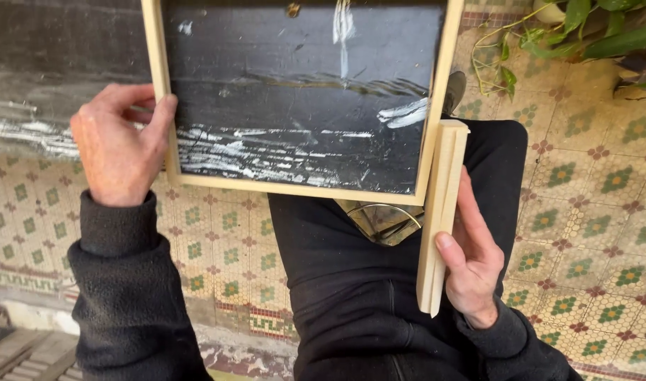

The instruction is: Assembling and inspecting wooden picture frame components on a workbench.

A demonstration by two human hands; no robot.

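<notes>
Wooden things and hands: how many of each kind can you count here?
Framed dark panels with a pale wood edge: 1, gripped at its side by the left hand
Loose pale wooden strips: 1 bundle, held by the right hand; how many strips are in it is unclear
Hands: 2
Total: 4

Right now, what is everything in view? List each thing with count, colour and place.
framed panel: one, black with white streaks, pale wood frame, upper centre, over the lap
loose wood strip: one, pale, beside the frame's right edge
tiled floor: patterned cream, green and red, all around
plant: one, green leaves, top right
metal ring thing: one, partly hidden under the frame, unclear
left hand: grips the frame's left edge
right hand: holds the loose wood strip
</notes>
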